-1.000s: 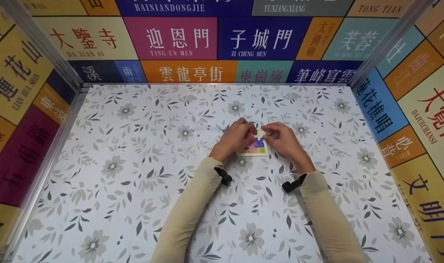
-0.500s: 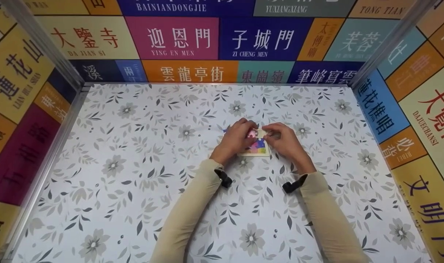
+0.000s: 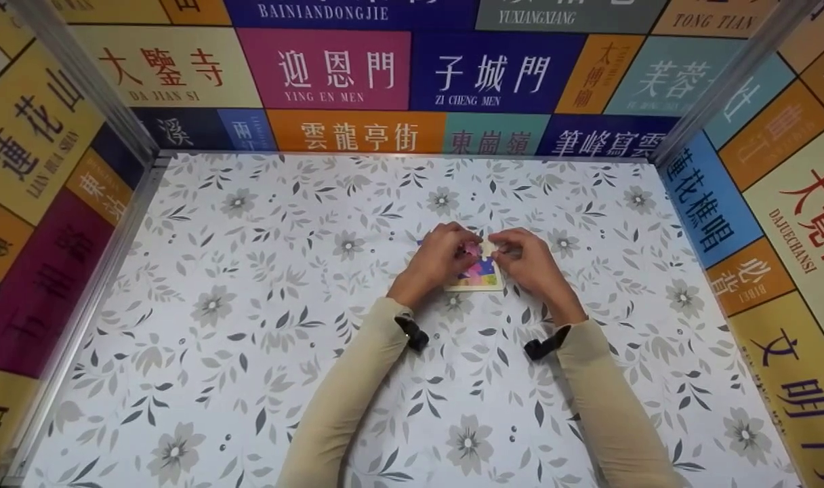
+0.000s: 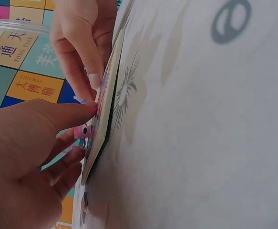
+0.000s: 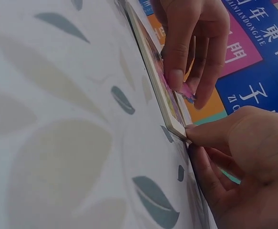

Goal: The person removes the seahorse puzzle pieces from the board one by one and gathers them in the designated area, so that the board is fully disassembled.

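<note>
A small jigsaw puzzle in a pale tray [image 3: 476, 289] lies on the table, its pieces pink, blue, orange and green. My left hand [image 3: 439, 254] is over its upper left part and pinches a pink puzzle piece [image 4: 81, 131] printed with an eye. In the right wrist view this pink piece [image 5: 189, 92] is tilted, just above the tray. At the tray's right edge, my right hand [image 3: 526, 256] grips the corner between thumb and fingers, as the right wrist view shows. A pale part of the tray's bottom is bare at the upper right. Fingers hide the upper left.
White paper with grey flowers and leaves covers the table [image 3: 249, 379]. Panels with coloured lettering [image 3: 324, 71] stand around the back and both sides. Something blue, mostly hidden, shows just left of my left hand.
My left fingers have shifted slightly over the puzzle's upper part, turning the pink piece a little. My right hand stays at the tray's right edge.
</note>
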Available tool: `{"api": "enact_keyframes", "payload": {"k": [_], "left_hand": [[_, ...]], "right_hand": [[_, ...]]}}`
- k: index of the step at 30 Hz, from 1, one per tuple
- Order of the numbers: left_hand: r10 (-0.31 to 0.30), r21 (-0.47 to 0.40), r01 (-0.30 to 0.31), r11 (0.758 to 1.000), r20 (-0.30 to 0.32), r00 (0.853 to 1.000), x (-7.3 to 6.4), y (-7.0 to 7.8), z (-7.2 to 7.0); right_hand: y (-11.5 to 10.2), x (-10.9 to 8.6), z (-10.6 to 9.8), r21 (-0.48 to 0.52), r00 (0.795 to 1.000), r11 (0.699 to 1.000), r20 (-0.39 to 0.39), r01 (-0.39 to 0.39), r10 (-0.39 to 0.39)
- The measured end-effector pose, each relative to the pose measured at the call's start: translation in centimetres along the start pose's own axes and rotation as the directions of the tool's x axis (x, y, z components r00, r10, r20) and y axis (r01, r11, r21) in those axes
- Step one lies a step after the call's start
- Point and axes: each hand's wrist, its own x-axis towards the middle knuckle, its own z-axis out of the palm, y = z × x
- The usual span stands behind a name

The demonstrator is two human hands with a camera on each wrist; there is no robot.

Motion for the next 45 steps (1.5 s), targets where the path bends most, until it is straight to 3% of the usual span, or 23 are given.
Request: {"api": "enact_keyframes", "payload": {"k": [4, 8, 18, 23, 27, 35, 45], "left_hand": [[0.012, -0.037, -0.012, 0.999, 0.003, 1.000, -0.1, -0.2, -0.1], [0.014, -0.075, -0.013, 0.997, 0.017, 1.000, -0.5, 0.6, -1.1], [-0.008, 0.042, 0.005, 0.999, 0.056, 0.998, -0.8, 0.7, -1.1], [0.019, 0.127, -0.026, 0.992, 0.056, 0.998, -0.7, 0.7, -1.0], [0.028, 0.148, -0.036, 0.988, 0.057, 0.998, -0.6, 0.7, -1.1], [0.019, 0.090, -0.022, 0.996, 0.033, 0.999, -1.4, 0.2, -2.0], [-0.001, -0.014, 0.001, 1.000, -0.052, 0.999, -3.4, -2.0, -4.3]], "right_hand": [[-0.1, 0.0, 0.0, -0.009, 1.000, 1.000, 0.008, 0.029, -0.029], [-0.1, 0.0, 0.1, -0.025, 0.999, 0.999, 0.009, 0.038, -0.038], [0.0, 0.0, 0.1, -0.027, 0.999, 0.999, 0.016, 0.044, -0.044], [0.0, 0.0, 0.1, -0.012, 0.998, 0.998, -0.006, 0.061, -0.061], [0.0, 0.1, 0.2, -0.010, 0.998, 0.998, -0.013, 0.067, -0.067], [-0.1, 0.2, 0.2, -0.014, 0.998, 0.997, 0.010, 0.070, -0.070], [-0.1, 0.0, 0.3, -0.023, 0.999, 0.998, 0.018, 0.050, -0.050]]}}
